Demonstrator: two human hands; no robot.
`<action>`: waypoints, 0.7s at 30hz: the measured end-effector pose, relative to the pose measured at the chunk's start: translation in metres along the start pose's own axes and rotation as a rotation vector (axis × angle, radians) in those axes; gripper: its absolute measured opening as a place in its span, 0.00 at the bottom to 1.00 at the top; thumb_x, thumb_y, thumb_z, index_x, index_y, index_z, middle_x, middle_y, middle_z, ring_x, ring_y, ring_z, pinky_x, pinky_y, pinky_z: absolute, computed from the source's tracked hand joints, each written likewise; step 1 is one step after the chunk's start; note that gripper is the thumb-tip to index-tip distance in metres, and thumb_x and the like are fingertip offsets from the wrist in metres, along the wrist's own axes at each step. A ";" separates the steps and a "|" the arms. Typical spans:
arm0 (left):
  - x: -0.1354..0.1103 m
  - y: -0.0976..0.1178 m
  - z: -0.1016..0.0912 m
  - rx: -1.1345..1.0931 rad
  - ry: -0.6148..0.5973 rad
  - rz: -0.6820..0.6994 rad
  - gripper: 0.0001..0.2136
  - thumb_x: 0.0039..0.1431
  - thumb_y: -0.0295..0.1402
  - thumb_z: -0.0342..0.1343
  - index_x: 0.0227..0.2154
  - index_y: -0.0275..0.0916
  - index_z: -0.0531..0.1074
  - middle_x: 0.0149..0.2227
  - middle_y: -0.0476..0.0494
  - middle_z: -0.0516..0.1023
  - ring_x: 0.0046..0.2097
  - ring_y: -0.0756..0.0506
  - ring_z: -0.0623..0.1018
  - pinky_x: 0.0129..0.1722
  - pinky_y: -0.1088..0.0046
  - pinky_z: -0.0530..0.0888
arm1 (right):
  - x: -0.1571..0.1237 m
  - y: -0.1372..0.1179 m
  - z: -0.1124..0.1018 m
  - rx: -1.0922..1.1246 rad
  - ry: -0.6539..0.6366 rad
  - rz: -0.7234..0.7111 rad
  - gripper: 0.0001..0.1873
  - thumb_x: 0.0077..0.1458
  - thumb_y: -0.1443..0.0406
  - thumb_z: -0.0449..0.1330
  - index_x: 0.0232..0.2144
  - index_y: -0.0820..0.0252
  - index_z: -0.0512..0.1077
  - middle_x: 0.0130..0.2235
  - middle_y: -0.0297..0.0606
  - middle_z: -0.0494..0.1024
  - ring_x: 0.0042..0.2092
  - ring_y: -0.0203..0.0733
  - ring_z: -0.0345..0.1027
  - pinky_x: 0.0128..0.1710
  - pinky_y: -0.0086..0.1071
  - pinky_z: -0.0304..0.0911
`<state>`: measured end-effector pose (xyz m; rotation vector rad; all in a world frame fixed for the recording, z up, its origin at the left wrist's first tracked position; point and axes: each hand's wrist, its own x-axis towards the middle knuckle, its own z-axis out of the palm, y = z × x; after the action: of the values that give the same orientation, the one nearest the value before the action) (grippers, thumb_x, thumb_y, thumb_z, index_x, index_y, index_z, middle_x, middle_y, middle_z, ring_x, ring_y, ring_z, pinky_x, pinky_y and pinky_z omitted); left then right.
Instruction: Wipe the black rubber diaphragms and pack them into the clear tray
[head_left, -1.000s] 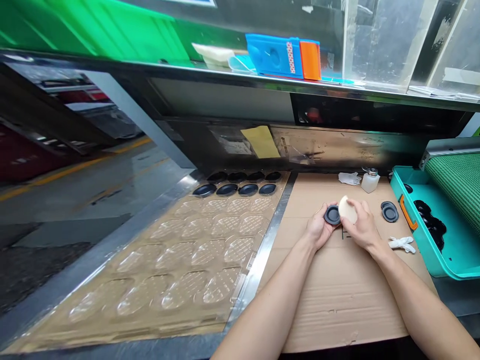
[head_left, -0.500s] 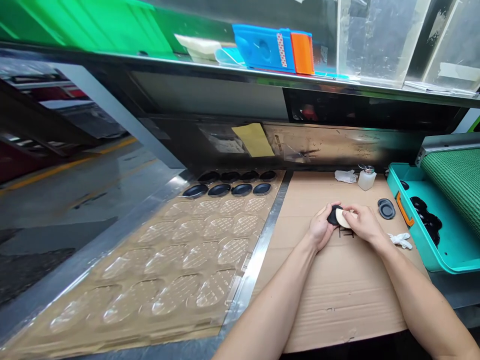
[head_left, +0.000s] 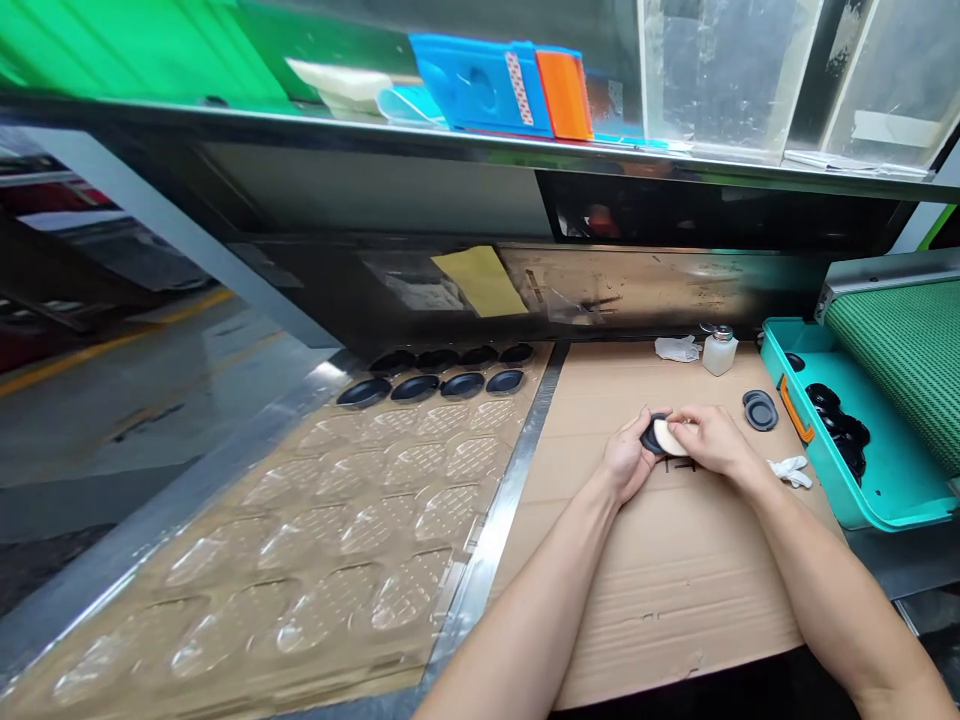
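So the person's working over a sheet of corrugated cardboard (head_left: 675,600) on the counter, and both hands are together just about dead center on it. The left hand (head_left: 626,458) is gripping a dark round disc (head_left: 651,435) by its edge, while the right hand (head_left: 709,438) is pinching a cream foam pad (head_left: 667,438) and pressing it against the disc's face, so the disc is mostly hidden behind fingers and foam.

Clock directions from the hands, 12 being straight ahead: a similar dark disc (head_left: 760,410) is sitting on the cardboard around 2 o'clock, not far off. A small white pump bottle (head_left: 720,353) is standing near 1, and a crumpled white cloth (head_left: 676,348) is lying near 12. A white glove or rag (head_left: 789,472) is lying around 3.

Further out at 2 to 3, a teal tray (head_left: 847,500) with an orange handle (head_left: 786,410) is holding a pile of dark discs (head_left: 836,420), right beside a green mesh belt (head_left: 900,370). Around 9, a clear plastic blister tray (head_left: 337,520) is lying on the counter, with a row of dark pieces (head_left: 439,387) sitting in its far pockets.
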<state>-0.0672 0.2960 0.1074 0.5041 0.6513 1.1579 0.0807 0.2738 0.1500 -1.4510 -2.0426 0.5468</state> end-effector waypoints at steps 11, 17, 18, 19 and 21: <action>0.000 -0.002 0.003 -0.041 0.022 -0.059 0.13 0.71 0.33 0.49 0.40 0.32 0.77 0.40 0.35 0.83 0.42 0.42 0.83 0.50 0.60 0.79 | -0.004 -0.002 0.003 -0.290 0.075 0.104 0.17 0.67 0.58 0.51 0.52 0.50 0.74 0.42 0.36 0.83 0.39 0.43 0.76 0.38 0.30 0.62; 0.001 -0.002 0.003 -0.100 0.060 -0.047 0.18 0.73 0.34 0.43 0.45 0.32 0.77 0.41 0.36 0.83 0.44 0.43 0.82 0.52 0.61 0.78 | 0.004 -0.017 0.029 -0.508 0.121 0.257 0.20 0.72 0.55 0.43 0.56 0.52 0.68 0.42 0.43 0.82 0.38 0.45 0.76 0.38 0.32 0.62; 0.000 -0.001 0.004 -0.097 0.066 -0.051 0.18 0.73 0.34 0.42 0.45 0.32 0.77 0.41 0.36 0.83 0.44 0.43 0.82 0.52 0.62 0.78 | 0.005 -0.017 0.030 -0.511 0.119 0.258 0.20 0.72 0.55 0.43 0.56 0.52 0.68 0.42 0.44 0.82 0.38 0.45 0.76 0.38 0.32 0.62; -0.001 -0.001 0.005 -0.095 0.068 -0.058 0.18 0.73 0.34 0.43 0.45 0.31 0.77 0.42 0.35 0.83 0.45 0.43 0.82 0.52 0.62 0.78 | 0.004 -0.017 0.030 -0.511 0.111 0.241 0.20 0.71 0.55 0.44 0.57 0.52 0.68 0.43 0.44 0.82 0.38 0.45 0.76 0.38 0.32 0.62; -0.002 -0.001 0.006 -0.086 0.059 -0.081 0.17 0.73 0.34 0.43 0.44 0.30 0.77 0.42 0.33 0.83 0.45 0.42 0.82 0.52 0.62 0.78 | 0.002 -0.016 0.030 -0.510 0.101 0.223 0.20 0.71 0.55 0.44 0.57 0.52 0.68 0.42 0.44 0.82 0.38 0.46 0.77 0.37 0.32 0.62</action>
<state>-0.0627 0.2938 0.1118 0.3691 0.6636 1.1227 0.0491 0.2705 0.1381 -1.9704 -2.0391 0.0247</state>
